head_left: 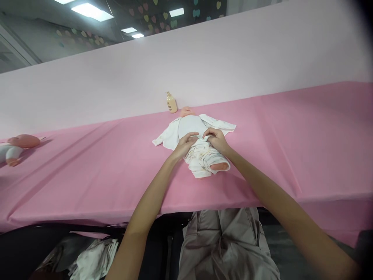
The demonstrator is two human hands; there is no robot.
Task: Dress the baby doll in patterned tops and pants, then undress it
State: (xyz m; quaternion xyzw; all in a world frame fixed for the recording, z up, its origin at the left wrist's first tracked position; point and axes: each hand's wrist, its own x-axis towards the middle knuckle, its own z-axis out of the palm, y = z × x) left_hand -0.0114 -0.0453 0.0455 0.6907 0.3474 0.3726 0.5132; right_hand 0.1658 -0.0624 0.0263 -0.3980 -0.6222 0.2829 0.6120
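A baby doll (190, 124) lies on its back on the pink-covered table, its head toward the wall. Beneath it a white printed baby jacket (166, 136) is spread, sleeves out to both sides. White printed baby pants (201, 153) are bunched around the doll's legs, and one foot shows at a leg opening. My left hand (186, 144) is closed on the waistband at the doll's left-of-picture side. Opposite it, my right hand (217, 140) pinches the waistband between thumb and fingers. Folds of cloth partly hide the fingertips.
A pump bottle (171, 103) of pale yellow liquid stands by the white wall (186, 66), near the doll's head. Another doll (17, 147) lies at the far left of the pink tablecloth (87, 167). Folded cloths (94, 258) sit below the table edge.
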